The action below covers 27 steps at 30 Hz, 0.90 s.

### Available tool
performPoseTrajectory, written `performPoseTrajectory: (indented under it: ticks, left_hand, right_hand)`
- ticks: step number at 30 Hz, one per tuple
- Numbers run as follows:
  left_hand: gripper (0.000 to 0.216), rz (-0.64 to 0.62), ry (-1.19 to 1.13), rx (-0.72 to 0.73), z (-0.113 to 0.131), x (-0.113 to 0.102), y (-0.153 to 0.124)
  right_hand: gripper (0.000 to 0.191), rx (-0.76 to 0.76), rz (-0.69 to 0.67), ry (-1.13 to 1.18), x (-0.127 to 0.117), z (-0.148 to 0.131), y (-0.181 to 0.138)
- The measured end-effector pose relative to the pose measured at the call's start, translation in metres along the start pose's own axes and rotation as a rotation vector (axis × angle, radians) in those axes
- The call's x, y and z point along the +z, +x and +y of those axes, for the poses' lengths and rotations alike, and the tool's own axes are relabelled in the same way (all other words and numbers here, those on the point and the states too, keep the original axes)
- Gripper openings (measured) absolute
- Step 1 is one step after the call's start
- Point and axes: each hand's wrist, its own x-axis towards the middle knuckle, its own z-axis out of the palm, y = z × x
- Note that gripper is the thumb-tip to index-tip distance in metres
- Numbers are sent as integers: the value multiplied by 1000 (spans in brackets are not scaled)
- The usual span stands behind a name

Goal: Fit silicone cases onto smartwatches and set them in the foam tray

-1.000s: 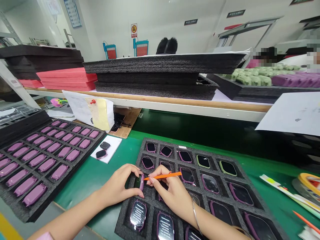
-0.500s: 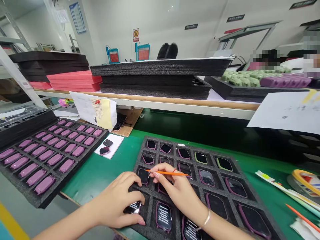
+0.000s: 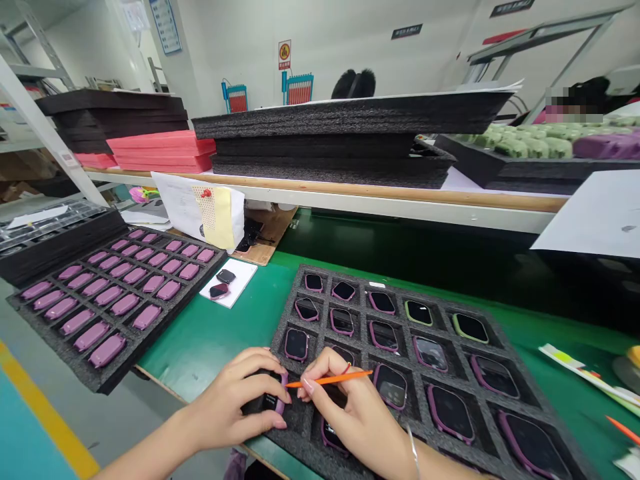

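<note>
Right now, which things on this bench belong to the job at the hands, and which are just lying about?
At the hands:
left hand gripping a purple-framed watch; right hand holding an orange stylus; foam tray of watches

Apparently idle:
tray of purple pieces; white card with two watches; black foam sheets

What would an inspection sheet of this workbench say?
Surface: green bench top.
Job's things: black foam tray of dark, coloured-rim devices; purple-rimmed device.
Clutter: white card bearing two small devices; foam tray of purple pieces.
Hands: left hand grips the device; right hand pinches an orange stylus, its tip near the device's rim.
Cables: nothing seen.
Surroundings: shelf stacked with black foam sheets and red foam sheets.
</note>
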Motion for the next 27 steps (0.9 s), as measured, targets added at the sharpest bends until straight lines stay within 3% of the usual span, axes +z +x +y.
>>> performPoseTrajectory:
  ticks: [5,8,13,16,19,24,27]
  left_hand:
    - [30,60,-117,-48,-2,6,-3]
    - [39,75,-164,-148,-2,7,-5]
    - [38,-52,-71,-262,13,-3,0]
    - [26,-59,51,-182,29,-3,7]
    - [15,-57,87,-39,42,11,20]
    - [44,-158,234,115,47,42,45]
    - [43,-173,299,143,47,43,52]
  right_hand:
    - [17,-57,-14,-58,0,-1,-1]
    - [15,-112,-36,-51,0,3,-1]
    - [15,-90,-91,-51,-10,-1,-2]
    - [23,20,1,32,-24,-10,-5]
    - [36,125,138,144,-39,-14,-11]
    - [43,173,243,153,-49,-6,-29]
    - [43,162,280,140,-47,0,-37]
